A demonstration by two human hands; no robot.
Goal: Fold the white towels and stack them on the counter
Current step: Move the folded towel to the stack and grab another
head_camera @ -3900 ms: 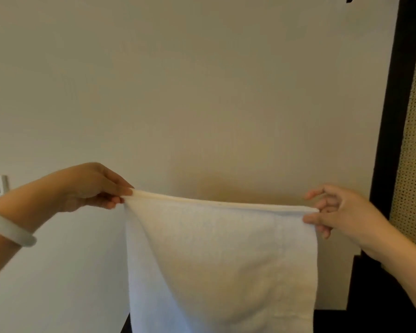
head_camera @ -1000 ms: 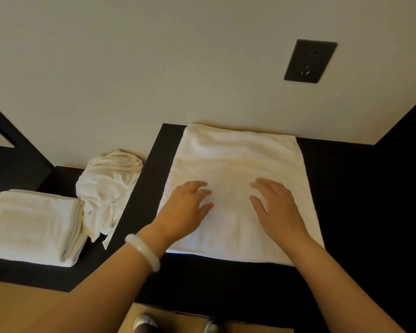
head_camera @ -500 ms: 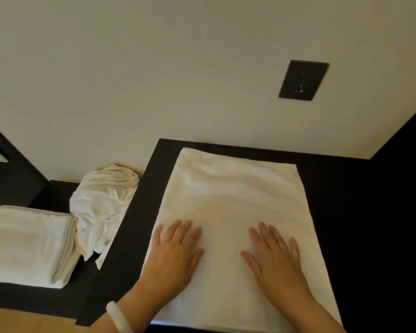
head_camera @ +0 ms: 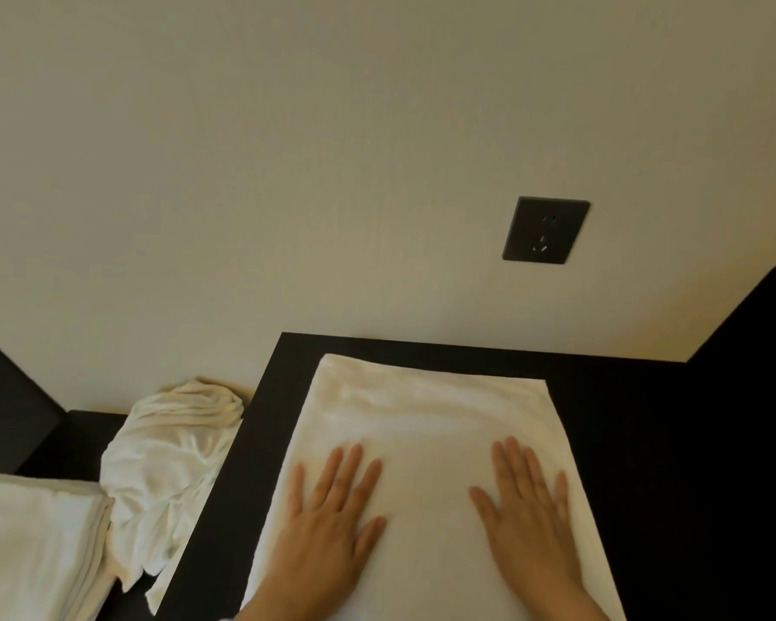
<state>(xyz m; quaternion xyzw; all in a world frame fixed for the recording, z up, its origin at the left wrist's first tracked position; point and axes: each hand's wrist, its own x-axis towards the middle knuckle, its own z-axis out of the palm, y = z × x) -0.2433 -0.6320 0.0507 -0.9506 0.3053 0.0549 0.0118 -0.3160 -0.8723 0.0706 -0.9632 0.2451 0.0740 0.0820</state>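
White towel (head_camera: 426, 423), half-folded, on counter (head_camera: 646, 441).
Both hands (head_camera: 332, 517) flat, fingers spread, gripping nothing, pressing out creases.

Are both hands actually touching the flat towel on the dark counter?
Touching. The head view shows the left hand and the right hand pressed flat, fingers straight, on the towel.

A white towel (head_camera: 426, 423) lies flat on the black counter (head_camera: 646, 441), its far edge just short of the wall below a dark wall socket (head_camera: 545, 230). On the towel's near half the left hand (head_camera: 328, 526) and the right hand (head_camera: 529, 517) press palm-down with fingers straight and spread, well apart from each other. Left of the towel, on a lower black surface, a crumpled white towel (head_camera: 171, 468) sits beside a folded white towel stack (head_camera: 32, 549).
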